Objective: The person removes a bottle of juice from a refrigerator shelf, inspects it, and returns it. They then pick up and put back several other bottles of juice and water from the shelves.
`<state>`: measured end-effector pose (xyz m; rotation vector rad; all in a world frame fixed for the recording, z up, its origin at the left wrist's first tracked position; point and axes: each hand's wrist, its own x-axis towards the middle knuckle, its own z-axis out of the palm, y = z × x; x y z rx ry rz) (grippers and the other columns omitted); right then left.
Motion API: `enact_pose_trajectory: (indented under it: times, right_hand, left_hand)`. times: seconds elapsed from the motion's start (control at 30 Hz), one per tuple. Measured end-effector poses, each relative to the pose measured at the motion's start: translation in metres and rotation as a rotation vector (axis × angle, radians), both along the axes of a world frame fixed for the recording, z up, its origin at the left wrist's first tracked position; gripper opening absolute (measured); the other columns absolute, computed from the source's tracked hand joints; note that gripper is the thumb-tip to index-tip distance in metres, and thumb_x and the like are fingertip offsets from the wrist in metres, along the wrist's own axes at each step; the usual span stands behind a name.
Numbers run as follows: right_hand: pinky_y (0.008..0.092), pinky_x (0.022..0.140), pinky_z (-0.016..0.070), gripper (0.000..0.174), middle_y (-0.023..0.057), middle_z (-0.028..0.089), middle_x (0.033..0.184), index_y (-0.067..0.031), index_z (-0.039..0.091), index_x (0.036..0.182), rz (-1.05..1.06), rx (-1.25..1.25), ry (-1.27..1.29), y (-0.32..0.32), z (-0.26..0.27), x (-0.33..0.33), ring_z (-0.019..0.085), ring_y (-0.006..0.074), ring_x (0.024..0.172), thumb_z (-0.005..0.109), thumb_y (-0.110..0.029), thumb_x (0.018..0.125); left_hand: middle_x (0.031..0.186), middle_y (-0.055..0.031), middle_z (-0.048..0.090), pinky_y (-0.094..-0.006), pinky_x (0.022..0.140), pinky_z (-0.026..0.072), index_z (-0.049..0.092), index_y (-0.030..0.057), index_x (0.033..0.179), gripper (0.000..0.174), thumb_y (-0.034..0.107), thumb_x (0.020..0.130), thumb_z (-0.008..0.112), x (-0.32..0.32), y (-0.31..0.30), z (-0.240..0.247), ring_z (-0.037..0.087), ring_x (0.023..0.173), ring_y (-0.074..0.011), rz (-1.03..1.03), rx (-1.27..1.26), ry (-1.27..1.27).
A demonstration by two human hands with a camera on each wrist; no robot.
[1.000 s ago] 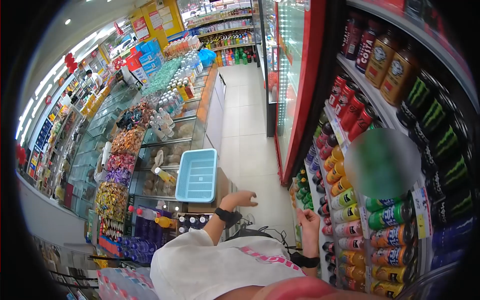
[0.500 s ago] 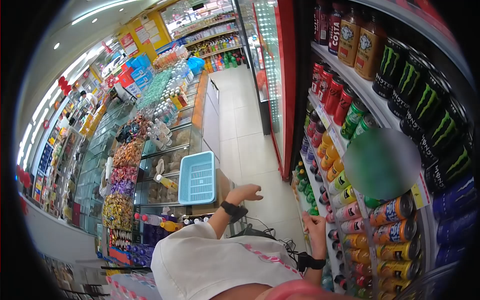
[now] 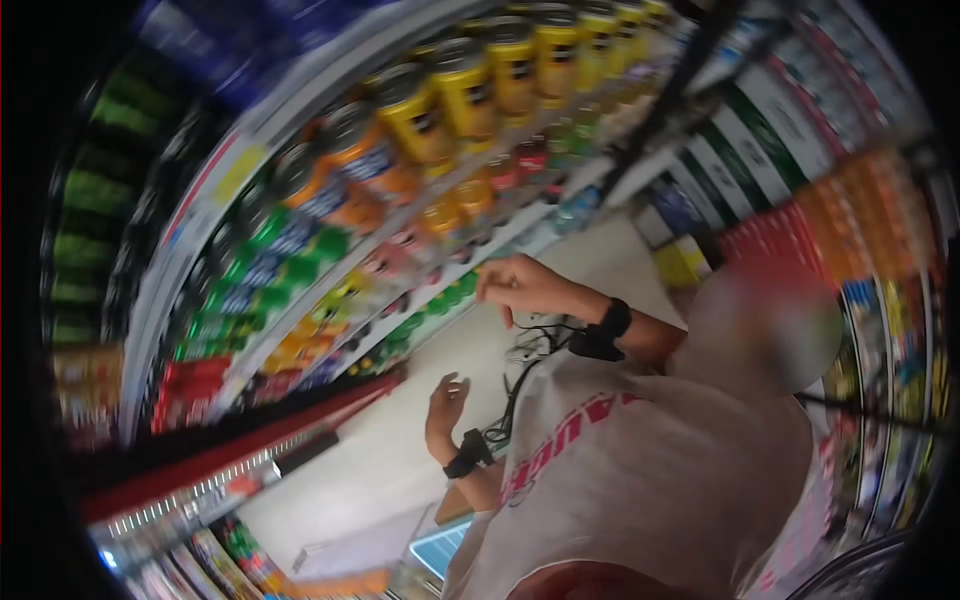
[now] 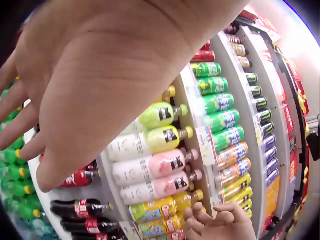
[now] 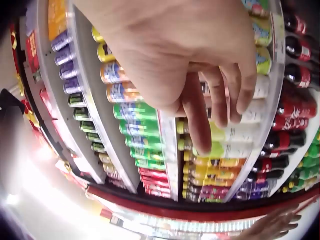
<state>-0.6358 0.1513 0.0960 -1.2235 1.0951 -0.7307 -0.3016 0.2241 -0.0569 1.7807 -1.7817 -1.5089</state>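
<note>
Left hand (image 3: 447, 406) and right hand (image 3: 525, 285) with loosely bent, empty fingers (image 5: 199, 122), shelved white-and-yellow plastic bottles (image 5: 244, 133) partly hidden behind the right's.

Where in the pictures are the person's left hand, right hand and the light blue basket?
Left hand (image 3: 446, 404): head view, middle of the hand.
Right hand (image 3: 524, 285): head view, middle of the hand.
Light blue basket (image 3: 440, 546): head view, bare part of the visible end.

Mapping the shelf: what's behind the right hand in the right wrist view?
White-and-green drink bottles show past the right hand; whatever lies directly behind it is hidden.
</note>
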Motion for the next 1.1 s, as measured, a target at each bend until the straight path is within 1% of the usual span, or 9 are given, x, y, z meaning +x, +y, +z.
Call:
enact_pose_trajectory:
  times: [0.17, 0.27, 0.47, 0.5, 0.73, 0.83, 0.93, 0.97, 1.1]
  right_hand:
    - [0.0274, 0.067, 0.0469, 0.036, 0.0079, 0.07, 0.074, -0.0016, 0.068, 0.072, -0.595, -0.285, -0.099, 0.011, -0.038, -0.068, 0.069, 0.0137, 0.082, 0.054, -0.021, 0.099]
    - [0.0289, 0.075, 0.0487, 0.048, 0.0074, 0.068, 0.077, -0.0016, 0.066, 0.063, -0.749, -0.134, -0.279, 0.015, -0.025, -0.093, 0.067, 0.0149, 0.085, 0.051, -0.027, 0.102]
    - [0.0302, 0.076, 0.052, 0.034, 0.0068, 0.068, 0.086, -0.004, 0.065, 0.092, -1.024, -0.096, -0.42, 0.002, -0.036, -0.181, 0.066, 0.016, 0.081, 0.052, -0.033, 0.105]
    - [0.0303, 0.079, 0.0517, 0.032, 0.0072, 0.069, 0.089, -0.0043, 0.065, 0.096, -1.074, -0.133, -0.421, 0.001, -0.036, -0.203, 0.067, 0.0172, 0.084, 0.053, -0.033, 0.104]
    - [0.03, 0.077, 0.0541, 0.019, 0.0105, 0.069, 0.095, -0.0004, 0.058, 0.106, -1.49, -0.666, -0.283, -0.028, -0.024, -0.4, 0.066, 0.0175, 0.081, 0.051, -0.018, 0.104]
    - [0.0307, 0.082, 0.0549, 0.02, 0.0104, 0.071, 0.1, 0.001, 0.061, 0.111, -1.488, -0.789, -0.193, -0.055, -0.019, -0.476, 0.068, 0.0171, 0.089, 0.056, -0.017, 0.104]
    - [0.031, 0.087, 0.0547, 0.024, 0.0093, 0.072, 0.105, 0.0014, 0.064, 0.116, -1.296, -0.775, -0.122, -0.082, -0.014, -0.526, 0.069, 0.0161, 0.097, 0.06, -0.019, 0.104]
    - [0.0321, 0.092, 0.0535, 0.029, 0.0094, 0.071, 0.118, 0.001, 0.064, 0.125, -1.149, -0.727, -0.101, -0.092, -0.015, -0.542, 0.068, 0.0178, 0.104, 0.057, -0.019, 0.106]
    - [0.0303, 0.088, 0.0531, 0.029, 0.005, 0.071, 0.116, -0.0036, 0.068, 0.125, -0.893, -0.805, 0.02, -0.133, -0.007, -0.571, 0.065, 0.0135, 0.104, 0.066, -0.014, 0.098]
  left_hand:
    - [0.102, -0.0151, 0.073, -0.0321, 0.082, 0.0549, 0.061, -0.0015, 0.131, 0.043, 0.026, 0.099, 0.069, -0.035, -0.031, 0.029, 0.07, 0.093, -0.0208, -0.066, -0.119, 0.043]
    - [0.101, -0.0146, 0.073, -0.031, 0.078, 0.0543, 0.061, -0.0005, 0.134, 0.049, 0.032, 0.098, 0.069, -0.038, -0.049, 0.034, 0.069, 0.087, -0.018, -0.203, -0.109, -0.102]
    - [0.087, -0.0113, 0.071, -0.0281, 0.061, 0.0494, 0.059, 0.0014, 0.137, 0.049, 0.032, 0.099, 0.067, -0.039, -0.075, 0.017, 0.063, 0.073, -0.0104, -0.183, -0.032, -0.072]
    - [0.098, -0.015, 0.073, -0.0317, 0.078, 0.0555, 0.06, -0.0009, 0.133, 0.044, 0.026, 0.099, 0.069, -0.057, -0.078, 0.039, 0.07, 0.088, -0.0194, -0.18, 0.017, -0.137]
    - [0.1, -0.0159, 0.074, -0.0343, 0.081, 0.0555, 0.06, -0.0012, 0.134, 0.051, 0.035, 0.099, 0.067, -0.16, -0.084, 0.064, 0.072, 0.092, -0.0232, -0.206, -0.052, -0.248]
    - [0.105, -0.0188, 0.074, -0.0366, 0.087, 0.0548, 0.059, 0.0019, 0.137, 0.056, 0.04, 0.097, 0.066, -0.206, -0.095, 0.054, 0.072, 0.098, -0.0267, -0.281, 0.072, -0.315]
    - [0.109, -0.0197, 0.074, -0.0378, 0.089, 0.0551, 0.059, 0.003, 0.137, 0.055, 0.04, 0.098, 0.066, -0.255, -0.099, 0.059, 0.072, 0.101, -0.0273, -0.294, 0.111, -0.313]
    - [0.109, -0.0198, 0.074, -0.0378, 0.089, 0.055, 0.06, 0.003, 0.137, 0.054, 0.04, 0.098, 0.066, -0.267, -0.101, 0.055, 0.072, 0.101, -0.0273, -0.292, 0.115, -0.316]
    - [0.112, -0.0206, 0.074, -0.0377, 0.09, 0.0547, 0.06, 0.0026, 0.137, 0.053, 0.038, 0.098, 0.066, -0.312, -0.104, 0.072, 0.072, 0.102, -0.0278, -0.335, 0.025, -0.374]
